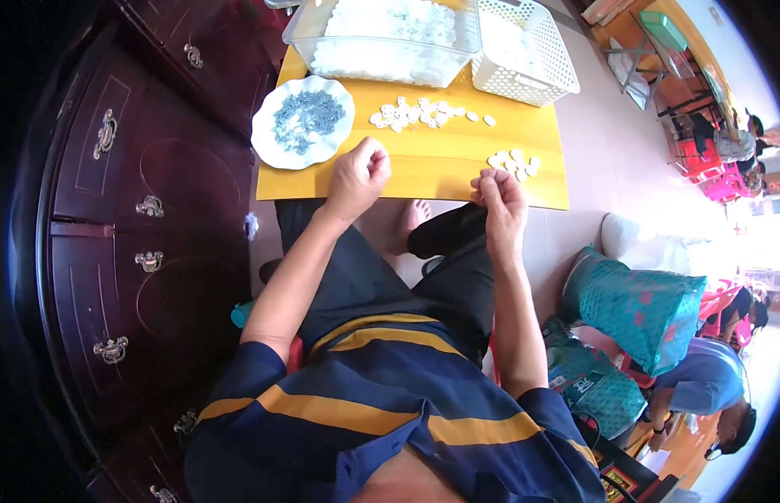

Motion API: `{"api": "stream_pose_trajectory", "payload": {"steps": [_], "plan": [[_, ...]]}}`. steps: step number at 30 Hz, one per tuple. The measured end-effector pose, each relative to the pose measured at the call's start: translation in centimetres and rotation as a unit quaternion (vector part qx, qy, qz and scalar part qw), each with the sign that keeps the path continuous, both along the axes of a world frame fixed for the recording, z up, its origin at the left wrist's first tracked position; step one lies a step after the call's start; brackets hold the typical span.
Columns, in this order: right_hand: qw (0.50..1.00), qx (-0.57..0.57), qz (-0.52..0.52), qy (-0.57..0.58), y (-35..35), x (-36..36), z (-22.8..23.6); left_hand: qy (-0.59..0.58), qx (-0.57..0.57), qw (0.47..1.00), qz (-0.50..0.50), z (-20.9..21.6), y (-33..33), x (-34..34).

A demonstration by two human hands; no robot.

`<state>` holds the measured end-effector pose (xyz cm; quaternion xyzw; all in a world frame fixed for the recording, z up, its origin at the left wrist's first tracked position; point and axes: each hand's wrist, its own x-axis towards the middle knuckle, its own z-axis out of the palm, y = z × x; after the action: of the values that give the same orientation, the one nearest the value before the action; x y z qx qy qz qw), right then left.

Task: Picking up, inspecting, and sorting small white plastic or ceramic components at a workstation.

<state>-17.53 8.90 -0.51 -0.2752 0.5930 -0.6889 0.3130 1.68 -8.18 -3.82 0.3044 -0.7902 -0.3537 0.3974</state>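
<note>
My left hand (356, 178) is curled closed above the front edge of the wooden table, just right of a white scalloped plate (262, 134). Small dark grey slender pieces (310, 111) and a few whitish bits lie in that plate. My right hand (504, 201) pinches thumb and fingers together at the front right edge, beside a small group of flat white round pieces (516, 161). What either hand holds, if anything, is too small or hidden to make out. A looser spread of small white pieces (419, 113) lies mid-table.
At the back of the table (440, 176) stand a clear plastic bin (382, 65) full of white pieces and a white perforated basket (532, 82). Dark wooden cabinets (172, 184) rise on the left. Teal bags (629, 293) sit on the right, near another person (704, 381).
</note>
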Motion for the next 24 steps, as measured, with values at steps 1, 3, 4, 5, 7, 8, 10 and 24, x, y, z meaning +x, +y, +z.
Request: {"api": "stream_pose_trajectory", "payload": {"steps": [1, 3, 4, 5, 7, 8, 10, 24], "plan": [[1.000, -0.001, 0.010, 0.022, -1.0, -0.4, 0.3, 0.003, 0.001, 1.000, 0.005, -0.2, 0.0, 0.1], [0.994, 0.037, 0.029, 0.101, -2.8, -0.9, 0.9, 0.017, -0.046, 0.999, 0.003, -0.4, 0.3, -0.2], [0.988, 0.050, 0.036, 0.142, -3.8, -1.1, 1.1, 0.020, -0.045, 0.999, 0.005, -0.4, 0.4, -0.3], [0.987, 0.050, 0.038, 0.144, -4.7, -1.2, 1.2, 0.020, -0.046, 0.999, 0.002, -0.3, 0.5, -0.2], [0.934, 0.110, 0.049, 0.336, -6.4, -0.5, 1.8, 0.029, -0.063, 0.998, -0.004, -0.1, 0.8, -0.1], [0.933, 0.112, 0.051, 0.338, -7.3, 0.2, 1.9, 0.031, -0.061, 0.998, -0.003, 0.1, 0.9, 0.1], [0.893, 0.069, 0.047, 0.443, -9.2, 1.6, 2.0, 0.035, -0.042, 0.998, -0.021, 0.5, 1.0, 0.4], [0.772, 0.153, 0.038, 0.616, -11.9, 5.8, -2.1, 0.122, -0.040, 0.991, -0.020, 0.2, 0.5, 1.0]]}}
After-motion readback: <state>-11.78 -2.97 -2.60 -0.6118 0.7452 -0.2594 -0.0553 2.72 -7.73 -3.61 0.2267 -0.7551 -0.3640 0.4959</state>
